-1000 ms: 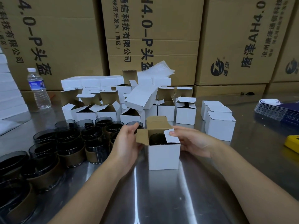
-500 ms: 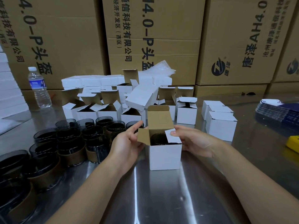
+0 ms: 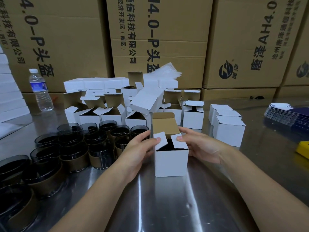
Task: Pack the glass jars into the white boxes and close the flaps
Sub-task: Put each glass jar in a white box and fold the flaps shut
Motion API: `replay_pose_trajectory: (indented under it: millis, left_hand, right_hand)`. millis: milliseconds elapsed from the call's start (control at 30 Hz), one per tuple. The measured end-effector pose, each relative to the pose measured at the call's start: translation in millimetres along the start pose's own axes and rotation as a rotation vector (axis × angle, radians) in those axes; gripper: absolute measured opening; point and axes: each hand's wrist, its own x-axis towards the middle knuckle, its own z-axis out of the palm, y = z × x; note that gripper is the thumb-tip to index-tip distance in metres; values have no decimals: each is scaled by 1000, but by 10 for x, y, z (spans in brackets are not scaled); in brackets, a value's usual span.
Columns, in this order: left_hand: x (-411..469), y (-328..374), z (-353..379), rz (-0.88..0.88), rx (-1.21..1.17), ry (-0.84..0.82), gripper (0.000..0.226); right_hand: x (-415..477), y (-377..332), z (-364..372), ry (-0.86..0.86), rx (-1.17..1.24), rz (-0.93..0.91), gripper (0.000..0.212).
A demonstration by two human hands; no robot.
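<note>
- The single head view looks forward and down onto the steel table (image 3: 167, 206), very near to the white box (image 3: 170, 161) at the centre.
- It faces the stacked brown cartons (image 3: 70, 47) behind the table.

**Both thumbs on the side flaps**

On the steel tabletop (image 3: 167, 206), the left hand (image 3: 138, 148) and right hand (image 3: 200, 146) grip a white box (image 3: 171, 162) from either side. Each thumb presses one of its side flaps (image 3: 181, 145) inward. The brown rear flap (image 3: 164, 125) stands upright. Glass jars (image 3: 73, 148) crowd the left, and open boxes (image 3: 110, 117) stand behind.
</note>
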Motion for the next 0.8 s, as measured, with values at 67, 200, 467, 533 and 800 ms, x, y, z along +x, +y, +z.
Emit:
replay_pose_trajectory:
  millis: [67, 200, 467, 533, 800]
  left_hand:
    - [1, 0, -2, 13, 52, -36, 27]
    - [-5, 10, -9, 26, 100, -56, 32]
    - [-4, 13, -5, 51, 65, -30, 38]
    - [0, 7, -10, 43, 60, -21, 35]
    - [56, -47, -12, 15, 60, -2, 21]
  right_hand:
    - [0, 1, 2, -7, 16, -3, 51]
    - [-9, -2, 23, -5, 38, -11, 47]
    - [-42, -18, 23, -55, 137, -93, 47]
    - [-50, -23, 39, -45, 137, -99, 36]
    - [-54, -17, 31, 21, 51, -73, 19]
